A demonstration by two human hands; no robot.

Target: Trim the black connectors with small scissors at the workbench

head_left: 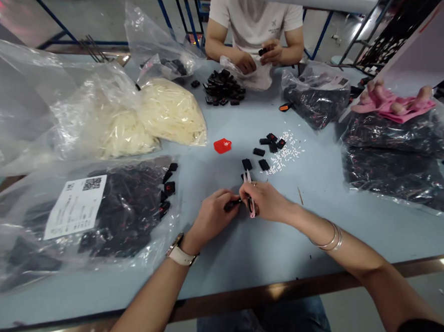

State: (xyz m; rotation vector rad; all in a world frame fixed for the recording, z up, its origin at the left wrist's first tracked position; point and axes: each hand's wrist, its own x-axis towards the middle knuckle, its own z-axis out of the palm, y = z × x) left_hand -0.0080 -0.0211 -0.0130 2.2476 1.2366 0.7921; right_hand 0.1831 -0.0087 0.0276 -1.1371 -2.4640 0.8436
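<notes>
My left hand (216, 212) is closed, pinching a small black plastic part (232, 204) between thumb and fingers. Right beside it, my right hand (267, 201) is wrapped round small scissors (251, 210), whose silver blades point away from me and stand slightly apart. The fingers partly hide the tool and the end of the black part. Just beyond the blades lie several loose black plastic parts (247, 164). Many tiny white pins (285, 154) are scattered to their right. A red flat piece (223, 146) with white bits on it rests farther left.
Clear bags of black parts (123, 217) and cream strips (173, 111) cover the left side. More bags (394, 160) lie at right, with pink gloves (394, 100) on top. Across the table (220, 266), a co-worker (254, 28) handles a black part behind a dark pile (223, 87).
</notes>
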